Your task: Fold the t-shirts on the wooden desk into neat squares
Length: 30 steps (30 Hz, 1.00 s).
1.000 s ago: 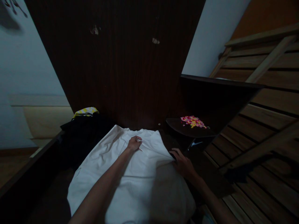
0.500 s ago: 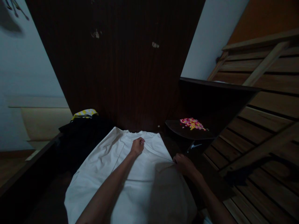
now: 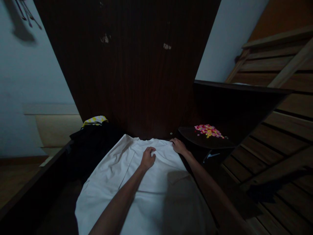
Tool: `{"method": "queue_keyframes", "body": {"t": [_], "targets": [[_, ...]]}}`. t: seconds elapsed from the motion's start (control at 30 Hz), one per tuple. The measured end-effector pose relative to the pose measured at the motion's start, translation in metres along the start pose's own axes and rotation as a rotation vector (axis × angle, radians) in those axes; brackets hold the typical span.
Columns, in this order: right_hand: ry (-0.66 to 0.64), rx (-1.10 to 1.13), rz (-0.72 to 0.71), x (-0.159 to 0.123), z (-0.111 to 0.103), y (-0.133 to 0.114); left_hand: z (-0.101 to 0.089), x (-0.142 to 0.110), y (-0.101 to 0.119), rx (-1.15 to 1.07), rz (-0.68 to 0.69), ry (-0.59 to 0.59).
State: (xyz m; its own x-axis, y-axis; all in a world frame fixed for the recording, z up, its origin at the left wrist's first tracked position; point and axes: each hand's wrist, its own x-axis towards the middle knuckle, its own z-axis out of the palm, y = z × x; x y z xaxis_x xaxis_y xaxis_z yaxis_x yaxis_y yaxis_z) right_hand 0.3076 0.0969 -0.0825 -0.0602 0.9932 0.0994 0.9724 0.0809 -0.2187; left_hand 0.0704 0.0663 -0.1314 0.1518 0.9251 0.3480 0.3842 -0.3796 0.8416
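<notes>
A white shirt [image 3: 156, 178] lies spread out before me, its narrower end toward the dark wooden panel and a fold line running down its left part. On its upper middle rests my left hand [image 3: 148, 157], thumb and forefinger apart, with no cloth visibly pinched. At the shirt's far right corner, my right hand [image 3: 178, 145] has its fingers curled on the edge of the cloth. The fingertips there are small and dim. A shadow covers the shirt's lower right part.
Dark clothing [image 3: 95, 147] and a yellow-and-white cloth [image 3: 95, 120] are heaped at the left. A tall dark wooden panel [image 3: 137, 81] stands behind. On a low shelf [image 3: 189, 133] at the right lies a pile of small pink and yellow pieces [image 3: 209, 130]. Wooden slats [image 3: 288, 124] rise farther right.
My right hand has moved from the shirt's right side up to its far right corner. My left hand's closed fingers have loosened. The view has shifted slightly left.
</notes>
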Motion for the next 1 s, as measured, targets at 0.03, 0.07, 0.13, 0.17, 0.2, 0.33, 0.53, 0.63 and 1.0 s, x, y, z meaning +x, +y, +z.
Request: {"method": "queue_keyframes", "body": {"t": [0.03, 0.07, 0.13, 0.17, 0.2, 0.33, 0.53, 0.63, 1.0], "targets": [[-0.018, -0.029, 0.028, 0.001, 0.000, 0.004, -0.001, -0.001, 0.000, 0.006, 0.015, 0.001], [-0.034, -0.049, 0.052, 0.002, -0.001, 0.006, -0.001, -0.002, 0.000, 0.013, 0.027, 0.001], [-0.048, -0.066, 0.105, 0.003, -0.004, 0.009, -0.003, -0.002, 0.000, 0.031, 0.042, -0.001], [-0.047, -0.069, 0.144, 0.004, -0.005, 0.010, -0.003, -0.003, 0.000, 0.041, 0.046, -0.003], [-0.043, -0.070, 0.186, 0.005, -0.006, 0.009, -0.003, -0.003, -0.001, 0.052, 0.049, -0.007], [-0.019, -0.077, 0.299, 0.007, -0.006, 0.003, -0.001, -0.006, 0.000, 0.090, 0.066, -0.034], [-0.044, -0.073, 0.219, 0.001, -0.004, -0.007, 0.002, -0.010, 0.000, 0.137, 0.110, -0.077], [-0.079, -0.114, 0.232, -0.003, -0.005, -0.010, 0.002, -0.013, -0.001, 0.185, 0.142, -0.068], [-0.047, -0.202, 0.253, -0.007, -0.009, -0.013, 0.003, -0.023, 0.016, 0.498, 0.298, -0.125]]}}
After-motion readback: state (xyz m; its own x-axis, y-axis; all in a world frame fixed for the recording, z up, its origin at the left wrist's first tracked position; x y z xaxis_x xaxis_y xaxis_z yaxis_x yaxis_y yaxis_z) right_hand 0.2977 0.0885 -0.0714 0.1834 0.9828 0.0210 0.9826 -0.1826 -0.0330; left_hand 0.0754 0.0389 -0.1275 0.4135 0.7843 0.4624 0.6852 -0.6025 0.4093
